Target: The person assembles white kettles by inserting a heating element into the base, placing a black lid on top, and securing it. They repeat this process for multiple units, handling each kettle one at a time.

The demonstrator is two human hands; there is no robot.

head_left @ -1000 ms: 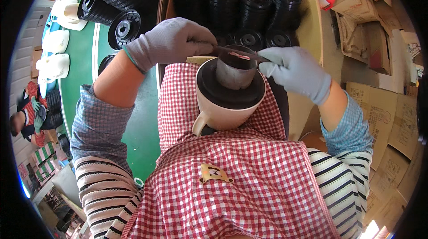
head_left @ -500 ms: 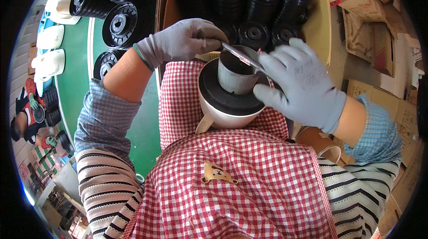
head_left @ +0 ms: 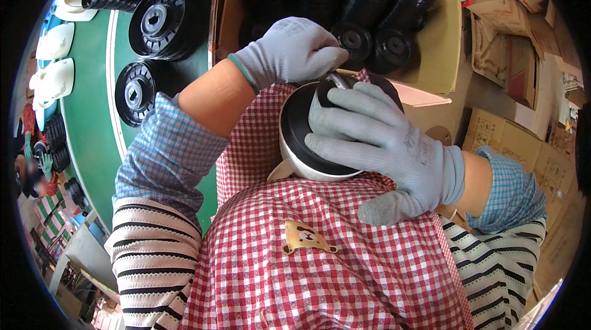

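My left hand (head_left: 298, 52), in a grey knitted glove, is closed around the end of a slim metal bar (head_left: 340, 80); most of the bar is hidden. Below it a grey cylinder (head_left: 322, 92) stands on a round black disc (head_left: 298, 122). The disc covers the top of a white vessel with a side handle (head_left: 282, 170), which sits at my lap. Across the cylinder and disc lies my right hand (head_left: 391, 142), gloved the same way, with fingers stretched out and the thumb apart. It hides much of the cylinder.
Beyond my hands, a cardboard box (head_left: 444, 40) holds stacks of black ribbed discs. More black discs (head_left: 157, 21) stand on the green table (head_left: 92, 105) at left, near white vessels (head_left: 56, 80). Cartons (head_left: 511, 145) are at right. A co-worker's gloved hand (head_left: 47, 165) shows far left.
My right hand has swung down and left, from holding the bar's near end to lying over the cylinder and disc. My left hand has moved right, still gripping the bar.
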